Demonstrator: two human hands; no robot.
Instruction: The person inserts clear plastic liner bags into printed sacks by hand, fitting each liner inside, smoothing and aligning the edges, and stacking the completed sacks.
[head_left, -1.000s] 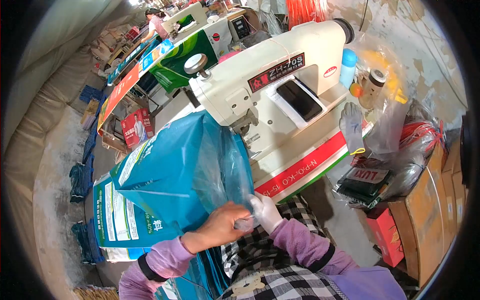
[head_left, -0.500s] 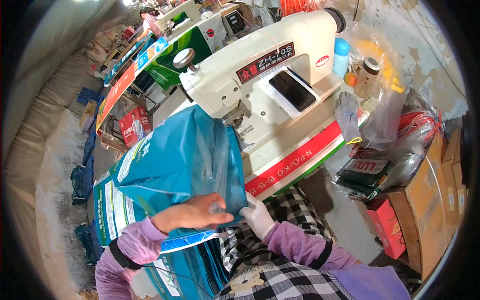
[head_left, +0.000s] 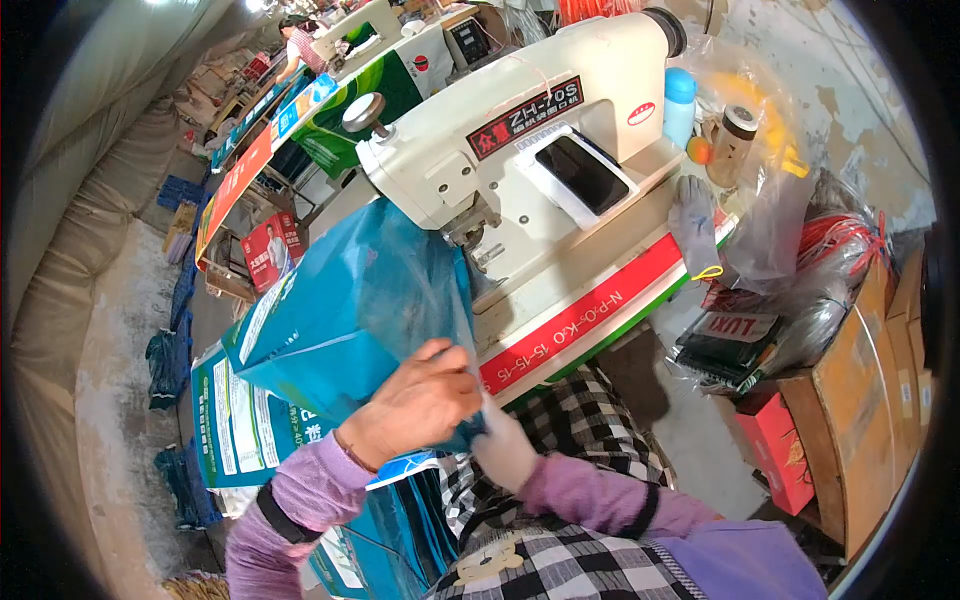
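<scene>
A teal printed bag (head_left: 320,310) lies in front of the sewing machine (head_left: 520,110), its upper right end close to the needle area. A clear plastic liner (head_left: 415,290) shows at the bag's right side. My bare left hand (head_left: 420,400) is closed on the liner near the bag's lower right edge. My right hand (head_left: 502,445), in a white glove, is closed beside it at the edge of the bag; its fingertips are partly hidden, and it pinches the edge of the bag and liner.
On the machine bed lies a phone (head_left: 582,172). To the right are a blue bottle (head_left: 679,108), a tumbler (head_left: 732,147), a grey glove (head_left: 694,225) and a cardboard box (head_left: 850,400). Another person (head_left: 302,48) works at the far upper left.
My left hand has gone from loosely spread fingers to a closed grip on the liner and moved slightly up. The liner is now pulled across the bag. My right hand has shifted slightly down.
</scene>
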